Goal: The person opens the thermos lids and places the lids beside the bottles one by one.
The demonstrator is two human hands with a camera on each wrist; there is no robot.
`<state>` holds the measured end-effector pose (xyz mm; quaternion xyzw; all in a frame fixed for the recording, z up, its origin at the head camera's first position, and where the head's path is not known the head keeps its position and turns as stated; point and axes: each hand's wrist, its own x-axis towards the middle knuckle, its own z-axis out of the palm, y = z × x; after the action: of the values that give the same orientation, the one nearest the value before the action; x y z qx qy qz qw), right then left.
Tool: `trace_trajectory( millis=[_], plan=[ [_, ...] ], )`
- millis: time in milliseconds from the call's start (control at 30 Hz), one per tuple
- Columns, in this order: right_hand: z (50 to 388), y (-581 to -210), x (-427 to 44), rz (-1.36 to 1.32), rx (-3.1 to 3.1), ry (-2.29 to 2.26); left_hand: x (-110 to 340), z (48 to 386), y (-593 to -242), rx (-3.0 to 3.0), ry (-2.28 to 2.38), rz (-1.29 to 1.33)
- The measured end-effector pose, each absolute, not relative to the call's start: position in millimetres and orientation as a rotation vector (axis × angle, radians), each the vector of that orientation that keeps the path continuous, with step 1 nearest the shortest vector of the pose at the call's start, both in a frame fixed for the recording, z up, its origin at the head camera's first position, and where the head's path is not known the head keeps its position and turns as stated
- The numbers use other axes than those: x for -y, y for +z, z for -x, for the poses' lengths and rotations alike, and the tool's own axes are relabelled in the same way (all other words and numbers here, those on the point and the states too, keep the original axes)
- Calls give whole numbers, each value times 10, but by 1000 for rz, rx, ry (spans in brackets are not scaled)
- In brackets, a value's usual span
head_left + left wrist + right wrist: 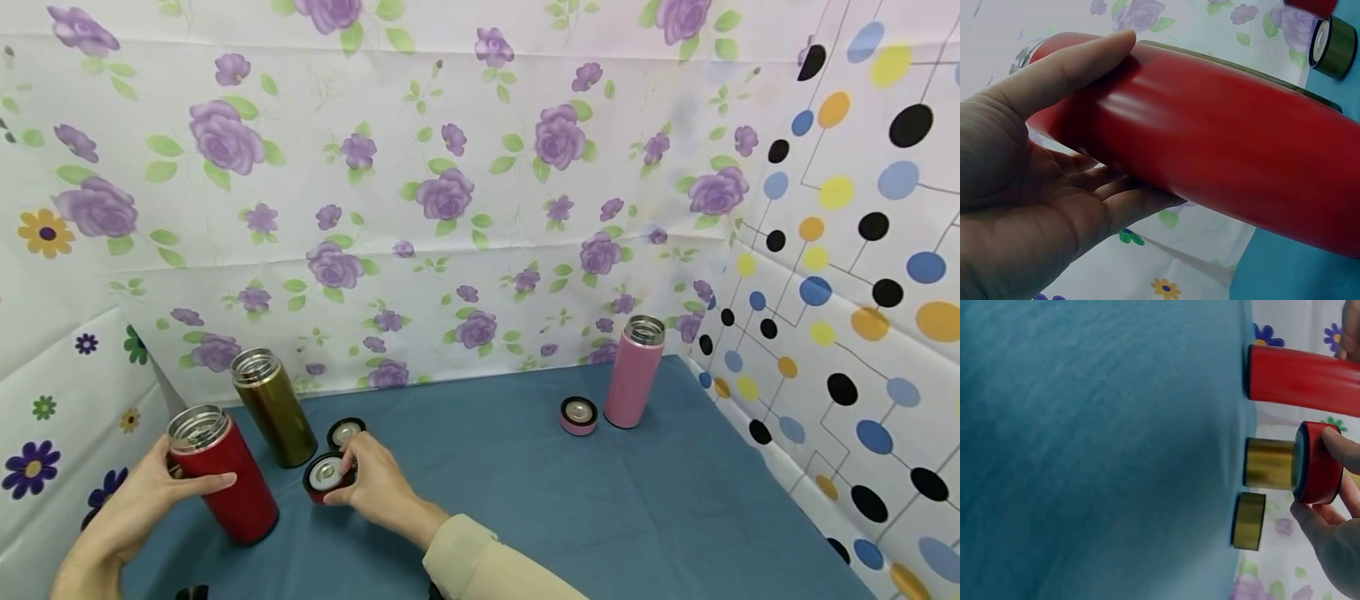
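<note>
My left hand [142,504] grips an open red thermos bottle [232,479] near its top. The bottle stands upright, with the thumb across its front and the other fingers behind. Between thumb and fingers, my right hand [386,487] holds a red lid [1324,462], its inside facing up. In the right wrist view this lid is off the table. Just behind it lies a gold-green lid [1249,522] on the cloth. An uncovered gold-green thermos bottle [277,412] stands behind the red one, partly hidden in the left wrist view.
Far to the right, an uncovered pink thermos bottle [633,375] stands beside its pink lid [578,417]. A blue cloth [510,492] covers the table. Patterned sheets [450,200] enclose the back and sides. A small black object [192,592] shows at the bottom left edge.
</note>
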<state>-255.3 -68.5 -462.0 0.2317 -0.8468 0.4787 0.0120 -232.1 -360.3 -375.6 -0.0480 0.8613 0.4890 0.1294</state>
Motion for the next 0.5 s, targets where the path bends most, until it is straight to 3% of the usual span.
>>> trace_trajectory(
  millis=[500],
  plan=[
    [2541,-4782,934,-759,2788,1287,3592,2332,-3797,-2436,1495,137]
  ],
)
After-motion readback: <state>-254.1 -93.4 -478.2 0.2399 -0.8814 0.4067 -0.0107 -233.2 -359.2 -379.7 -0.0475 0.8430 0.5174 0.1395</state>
